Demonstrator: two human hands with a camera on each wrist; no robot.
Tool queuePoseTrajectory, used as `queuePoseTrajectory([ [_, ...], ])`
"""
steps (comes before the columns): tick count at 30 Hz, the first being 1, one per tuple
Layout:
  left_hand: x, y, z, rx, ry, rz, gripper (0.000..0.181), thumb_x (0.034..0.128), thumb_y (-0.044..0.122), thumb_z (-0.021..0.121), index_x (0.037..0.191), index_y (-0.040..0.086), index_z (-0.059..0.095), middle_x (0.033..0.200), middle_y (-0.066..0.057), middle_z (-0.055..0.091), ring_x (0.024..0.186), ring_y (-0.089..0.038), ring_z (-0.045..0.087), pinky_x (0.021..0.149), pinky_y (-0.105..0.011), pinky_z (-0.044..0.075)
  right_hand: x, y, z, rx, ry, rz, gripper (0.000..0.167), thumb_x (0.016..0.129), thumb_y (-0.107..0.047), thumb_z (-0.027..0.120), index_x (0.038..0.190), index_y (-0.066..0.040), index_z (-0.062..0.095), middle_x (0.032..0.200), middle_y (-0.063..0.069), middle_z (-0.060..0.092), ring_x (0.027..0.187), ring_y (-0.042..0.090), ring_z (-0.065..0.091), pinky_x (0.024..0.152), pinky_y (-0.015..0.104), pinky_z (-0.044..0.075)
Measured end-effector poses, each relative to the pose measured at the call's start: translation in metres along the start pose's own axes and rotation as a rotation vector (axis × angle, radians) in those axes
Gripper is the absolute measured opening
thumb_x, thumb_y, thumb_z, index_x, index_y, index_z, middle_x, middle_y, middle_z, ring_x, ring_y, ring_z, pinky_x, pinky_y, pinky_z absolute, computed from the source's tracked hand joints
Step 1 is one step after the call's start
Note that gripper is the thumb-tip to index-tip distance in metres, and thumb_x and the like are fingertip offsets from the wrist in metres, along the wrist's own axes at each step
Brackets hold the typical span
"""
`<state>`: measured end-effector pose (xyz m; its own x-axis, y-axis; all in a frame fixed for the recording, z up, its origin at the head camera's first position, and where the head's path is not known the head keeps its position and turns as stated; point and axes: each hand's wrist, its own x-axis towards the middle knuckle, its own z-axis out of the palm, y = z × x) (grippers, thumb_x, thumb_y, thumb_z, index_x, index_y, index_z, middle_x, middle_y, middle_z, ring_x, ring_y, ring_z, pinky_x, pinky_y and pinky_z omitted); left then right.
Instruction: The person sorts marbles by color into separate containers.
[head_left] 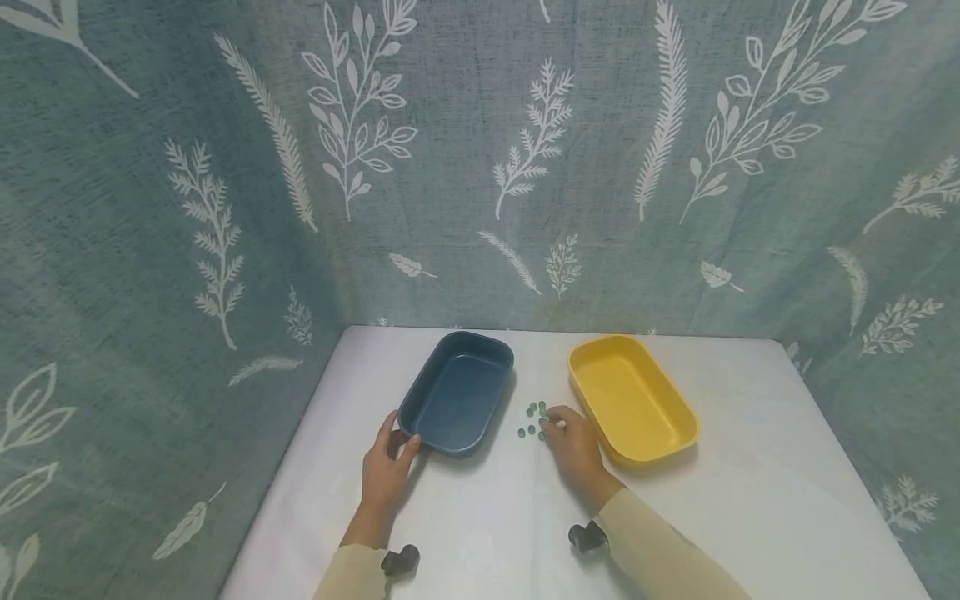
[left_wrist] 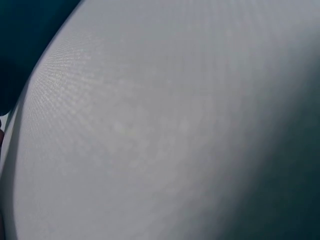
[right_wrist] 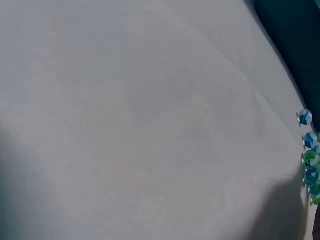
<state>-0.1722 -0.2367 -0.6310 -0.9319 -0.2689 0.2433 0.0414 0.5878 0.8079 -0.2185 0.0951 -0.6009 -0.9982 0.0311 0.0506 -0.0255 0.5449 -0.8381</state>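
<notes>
Several small green-blue glass pieces (head_left: 532, 430) lie in a loose cluster between two trays; in the right wrist view these pieces (right_wrist: 310, 159) show at the right edge. My right hand (head_left: 576, 446) is at the cluster's right side, thumb and forefinger close together at the pieces; whether one is pinched cannot be told. My left hand (head_left: 387, 467) holds the near left corner of the dark blue tray (head_left: 459, 400), thumb and fingers around its rim. The blue tray looks empty. Only a sliver of the left hand shows in the left wrist view.
A yellow tray (head_left: 633, 400) stands right of the pieces, just beyond my right hand. Both trays are on a white-covered table (head_left: 480, 533). Patterned green-grey cloth (head_left: 450, 275) hangs behind the table and along its sides.
</notes>
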Motion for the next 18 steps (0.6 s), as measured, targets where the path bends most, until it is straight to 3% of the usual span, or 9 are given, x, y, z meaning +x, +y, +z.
queuePoseTrajectory([
  [8,0.0,0.001,-0.001,0.0,-0.008,0.007,0.07,0.0915,0.043,0.067,0.149,0.014,0.038,0.113,-0.016,0.068,0.119,-0.04,0.055,0.106,-0.058,0.032,0.008,-0.011,0.005,0.056,-0.012,-0.065,0.019,0.088,-0.012,0.071,0.107,-0.009,0.068,0.113,0.006,0.069,0.108,0.023,0.062,0.094,0.04,0.049],
  [18,0.001,0.0,0.0,0.005,-0.01,-0.012,0.07,0.0914,0.043,0.067,0.149,0.016,0.038,0.114,-0.015,0.068,0.121,-0.039,0.054,0.107,-0.058,0.032,0.017,-0.024,0.012,0.013,-0.053,-0.151,0.013,0.089,-0.012,0.07,0.102,-0.01,0.068,0.105,0.003,0.068,0.105,0.023,0.062,0.093,0.042,0.049],
])
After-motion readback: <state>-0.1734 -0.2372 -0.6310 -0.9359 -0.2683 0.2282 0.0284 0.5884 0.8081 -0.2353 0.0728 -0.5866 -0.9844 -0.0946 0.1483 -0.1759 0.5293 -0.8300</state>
